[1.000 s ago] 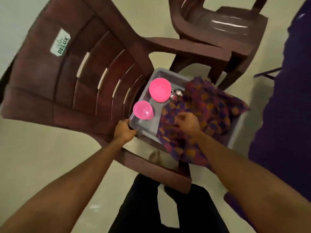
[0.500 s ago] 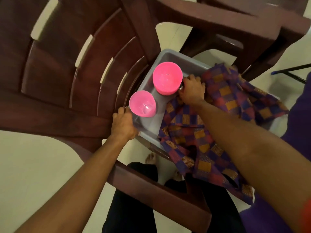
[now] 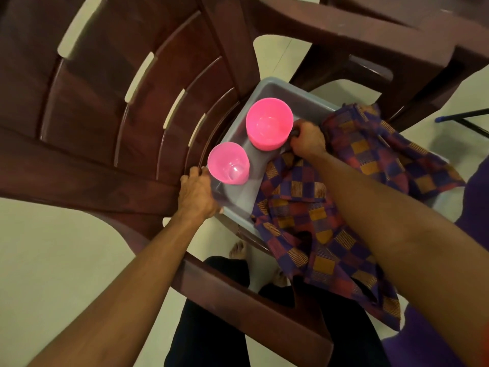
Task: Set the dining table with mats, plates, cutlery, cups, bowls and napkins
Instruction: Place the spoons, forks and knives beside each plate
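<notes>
**Both hands at the tub's edges**

Our L hand (image 3: 197,194) fingers wrap the grey tub (image 3: 291,84) at its near-left corner, w/ the pink cup (image 3: 229,162) just beyond them. R hand (image 3: 308,140) fingers are curled inside the tub, just right of the pink bowl (image 3: 268,123); we can't tell what they hold, if anything. The checked cloth (image 3: 299,197) drapes over the rim right of them. The chair back (image 3: 105,102) crowds in left of the L fingers.

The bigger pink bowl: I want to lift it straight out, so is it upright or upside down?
Upright: the bowl stands in the grey tub with its mouth up and inner bottom showing.
</notes>
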Available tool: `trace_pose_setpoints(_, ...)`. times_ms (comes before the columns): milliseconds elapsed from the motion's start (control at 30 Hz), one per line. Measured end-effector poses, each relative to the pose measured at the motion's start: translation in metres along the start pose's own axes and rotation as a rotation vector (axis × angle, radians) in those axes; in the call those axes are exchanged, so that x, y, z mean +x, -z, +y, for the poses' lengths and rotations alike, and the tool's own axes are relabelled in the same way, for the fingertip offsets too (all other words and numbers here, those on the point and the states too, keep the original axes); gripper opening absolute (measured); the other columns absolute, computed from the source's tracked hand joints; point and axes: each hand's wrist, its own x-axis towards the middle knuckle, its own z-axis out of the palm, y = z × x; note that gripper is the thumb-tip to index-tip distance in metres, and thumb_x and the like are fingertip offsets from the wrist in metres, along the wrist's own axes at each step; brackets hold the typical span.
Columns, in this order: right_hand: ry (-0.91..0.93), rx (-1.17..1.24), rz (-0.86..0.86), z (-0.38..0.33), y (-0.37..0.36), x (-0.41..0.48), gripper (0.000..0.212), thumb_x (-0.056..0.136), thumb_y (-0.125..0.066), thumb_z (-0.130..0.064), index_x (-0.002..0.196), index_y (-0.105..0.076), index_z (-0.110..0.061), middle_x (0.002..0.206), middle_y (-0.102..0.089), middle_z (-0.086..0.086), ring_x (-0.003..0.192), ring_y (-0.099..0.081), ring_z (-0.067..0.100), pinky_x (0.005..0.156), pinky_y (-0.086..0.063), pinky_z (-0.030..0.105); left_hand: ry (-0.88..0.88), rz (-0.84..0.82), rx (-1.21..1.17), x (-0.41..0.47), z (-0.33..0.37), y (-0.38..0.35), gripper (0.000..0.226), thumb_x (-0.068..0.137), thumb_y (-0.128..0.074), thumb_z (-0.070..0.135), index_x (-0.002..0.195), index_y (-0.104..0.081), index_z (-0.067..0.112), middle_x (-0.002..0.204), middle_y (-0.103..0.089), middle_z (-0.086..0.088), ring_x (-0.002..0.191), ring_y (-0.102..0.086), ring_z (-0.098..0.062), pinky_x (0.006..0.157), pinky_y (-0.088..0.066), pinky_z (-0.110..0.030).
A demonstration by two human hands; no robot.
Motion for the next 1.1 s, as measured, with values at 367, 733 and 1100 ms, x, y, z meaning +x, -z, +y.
trace_pose_setpoints(367,0.099,0.098,0.007,0.029,0.034,-0.052,0.016,0.093,-0.049,-0.005,0.091,-0.064,-0.003,0.09,-0.066,0.013,0.088,-0.061,0.031,0.072,-0.046,0.039,-0.034,0.044,0.05,-0.026,-0.001,0.012,0.047,0.078,-0.078,0.037,0.114,-0.067,0.008,0.112,-0.063,-0.014,0.102,-0.061,-0.036,0.077,-0.053,-0.04)
trace_pose_setpoints(733,-0.067,0.435,-0.09,0.003,0.175,-0.233,0.03,0.099,-0.05,-0.004,0.069,-0.054,-0.006,0.063,-0.051,0.004,0.06,-0.053,0.02,0.059,-0.043,0.037,-0.758,0.16,-0.154,-0.136,0.121,0.109,0.04,0.084,-0.062,0.038,0.116,-0.07,0.017,0.107,-0.069,-0.004,0.101,-0.063,-0.028,0.091,-0.05,-0.043)
trace_pose_setpoints(1100,-0.054,0.522,-0.024,0.02,0.264,-0.403,0.027,0.089,-0.071,-0.003,0.075,-0.068,-0.026,0.065,-0.069,-0.002,0.059,-0.066,0.001,0.055,-0.049,0.017,-1.201,-0.409,0.248,-0.241,0.251,0.083,0.02,0.085,-0.063,0.028,0.103,-0.054,0.029,0.092,-0.065,0.009,0.084,-0.063,-0.018,0.067,-0.048,-0.031)
